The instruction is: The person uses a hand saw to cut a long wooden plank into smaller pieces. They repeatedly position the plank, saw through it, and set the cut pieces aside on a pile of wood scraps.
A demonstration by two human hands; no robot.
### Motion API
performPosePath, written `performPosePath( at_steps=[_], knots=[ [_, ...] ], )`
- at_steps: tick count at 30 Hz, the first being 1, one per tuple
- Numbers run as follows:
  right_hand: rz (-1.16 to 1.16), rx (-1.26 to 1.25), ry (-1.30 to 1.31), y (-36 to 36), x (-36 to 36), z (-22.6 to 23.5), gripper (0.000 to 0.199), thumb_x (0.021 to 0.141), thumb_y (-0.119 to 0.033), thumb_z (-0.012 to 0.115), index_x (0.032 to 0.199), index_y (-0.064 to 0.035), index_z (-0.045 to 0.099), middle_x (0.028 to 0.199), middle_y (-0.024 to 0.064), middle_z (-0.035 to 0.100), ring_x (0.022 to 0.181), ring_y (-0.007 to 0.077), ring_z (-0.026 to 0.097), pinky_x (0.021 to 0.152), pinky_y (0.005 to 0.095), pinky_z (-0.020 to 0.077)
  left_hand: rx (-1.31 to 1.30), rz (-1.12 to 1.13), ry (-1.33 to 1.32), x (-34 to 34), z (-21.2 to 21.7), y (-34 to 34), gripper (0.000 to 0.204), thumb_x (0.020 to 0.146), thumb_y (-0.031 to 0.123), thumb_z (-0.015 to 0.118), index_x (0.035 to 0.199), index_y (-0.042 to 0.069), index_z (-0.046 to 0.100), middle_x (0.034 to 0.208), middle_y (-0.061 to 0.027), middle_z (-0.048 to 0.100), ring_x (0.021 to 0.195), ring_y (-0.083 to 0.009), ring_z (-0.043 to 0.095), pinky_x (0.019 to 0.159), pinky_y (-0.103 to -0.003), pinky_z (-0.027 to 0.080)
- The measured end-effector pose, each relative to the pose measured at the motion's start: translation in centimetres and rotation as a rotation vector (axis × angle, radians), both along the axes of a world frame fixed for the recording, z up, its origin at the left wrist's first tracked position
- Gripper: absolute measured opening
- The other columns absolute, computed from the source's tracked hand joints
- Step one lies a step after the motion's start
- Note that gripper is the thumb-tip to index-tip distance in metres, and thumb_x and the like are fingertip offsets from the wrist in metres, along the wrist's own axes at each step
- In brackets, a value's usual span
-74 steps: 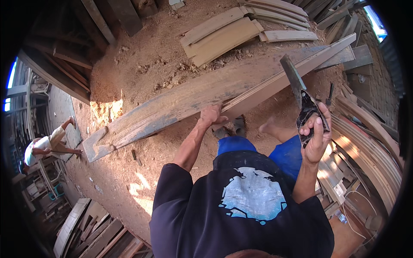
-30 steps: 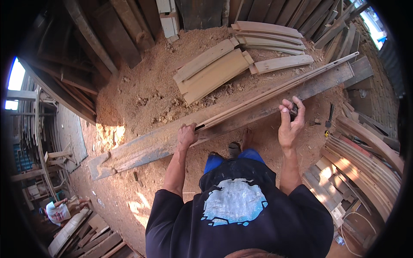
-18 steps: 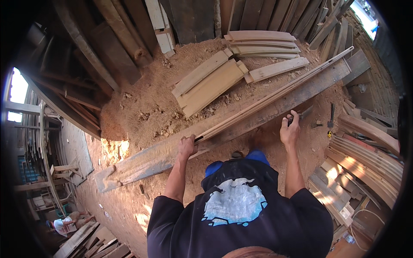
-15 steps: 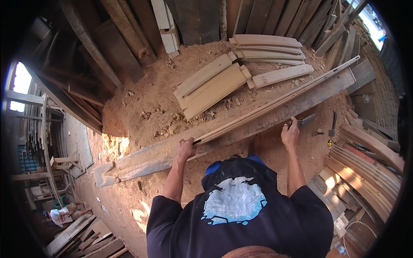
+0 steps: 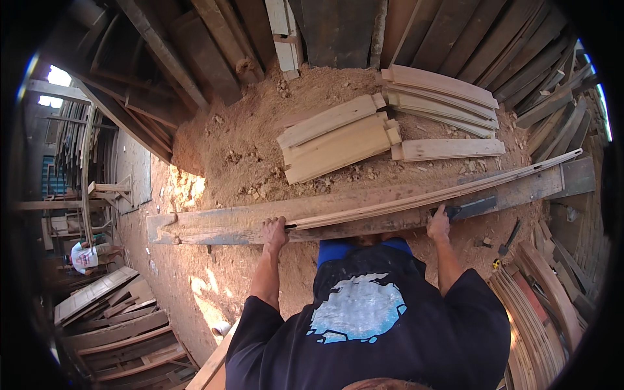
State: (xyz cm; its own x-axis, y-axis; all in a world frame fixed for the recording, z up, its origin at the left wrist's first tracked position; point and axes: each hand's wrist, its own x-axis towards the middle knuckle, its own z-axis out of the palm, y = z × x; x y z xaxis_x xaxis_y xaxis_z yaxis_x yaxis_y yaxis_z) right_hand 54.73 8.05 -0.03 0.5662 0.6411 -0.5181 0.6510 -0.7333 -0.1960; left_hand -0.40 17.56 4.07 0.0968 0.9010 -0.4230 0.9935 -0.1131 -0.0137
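A long, slim wooden strip (image 5: 416, 199) with grooved edges lies along a wide, sawdust-covered plank (image 5: 214, 227) in front of me. My left hand (image 5: 274, 234) is closed round the strip's left end, where a small dark mark or slot shows beside the fingers. At the plank's near edge, my right hand (image 5: 439, 225) grips a dark tool with a flat, straight blade (image 5: 478, 207). The blade points right and lies over the plank, just below the strip. My fingers hide the tool's handle, so its exact kind is unclear.
Beyond the plank, cut boards (image 5: 344, 146) and a stack of curved pieces (image 5: 442, 97) lie on sawdust. Curved timbers (image 5: 530, 318) and a yellow tape measure (image 5: 496, 264) are at right. Another person (image 5: 84, 257) is far left. Planks (image 5: 338, 32) lean at the back.
The view has turned, so the plank and strip lie more level. The dark tool in my right hand has moved up from the near edge onto the plank. My left hand keeps the strip's end.
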Motion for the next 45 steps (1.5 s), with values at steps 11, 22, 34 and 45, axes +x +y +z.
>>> performPosePath(
  at_steps=[11,22,34,45],
  knots=[
    [-0.590,0.262,0.005,4.3,0.4,2.8,0.081,0.094,-0.044,0.059,0.148,0.0087,0.029,0.135,0.0328,0.055,0.127,0.0460,0.053,0.104,0.0485,0.0443,-0.012,-0.090,-0.152,-0.6,-0.3,0.3,0.034,0.074,0.026,0.080,0.103,0.016,0.066,0.099,-0.0104,0.071,0.098,-0.0350,0.066,0.086,-0.047,0.049],
    [-0.870,0.095,-0.007,12.9,-6.6,3.8,0.110,0.094,-0.039,0.061,0.150,0.0076,-0.021,0.135,0.0374,0.052,0.124,0.0452,0.056,0.106,0.0454,0.0462,-0.587,-0.277,-0.194,-0.8,2.3,6.1,0.065,0.082,0.040,0.073,0.136,0.011,0.053,0.122,-0.0208,0.066,0.116,-0.0404,0.061,0.103,-0.047,0.046],
    [-0.868,0.152,-0.076,11.8,-6.5,2.0,0.104,0.094,-0.035,0.061,0.151,0.0087,-0.015,0.135,0.0407,0.049,0.127,0.0482,0.052,0.109,0.0470,0.0419,0.017,-0.323,-0.282,15.6,-4.4,19.4,0.098,0.079,0.045,0.077,0.155,0.009,0.028,0.151,-0.0271,0.038,0.140,-0.0450,0.037,0.116,-0.056,0.027],
    [-0.806,0.167,-0.126,11.1,-6.1,0.6,0.102,0.088,-0.025,0.058,0.150,0.0098,-0.016,0.129,0.0436,0.051,0.122,0.0516,0.053,0.107,0.0481,0.0413,-0.027,-0.417,-0.122,20.9,-11.4,22.4,0.092,0.085,0.037,0.068,0.160,0.021,0.016,0.153,-0.0270,0.024,0.138,-0.0502,0.029,0.114,-0.065,0.019]
  ],
)
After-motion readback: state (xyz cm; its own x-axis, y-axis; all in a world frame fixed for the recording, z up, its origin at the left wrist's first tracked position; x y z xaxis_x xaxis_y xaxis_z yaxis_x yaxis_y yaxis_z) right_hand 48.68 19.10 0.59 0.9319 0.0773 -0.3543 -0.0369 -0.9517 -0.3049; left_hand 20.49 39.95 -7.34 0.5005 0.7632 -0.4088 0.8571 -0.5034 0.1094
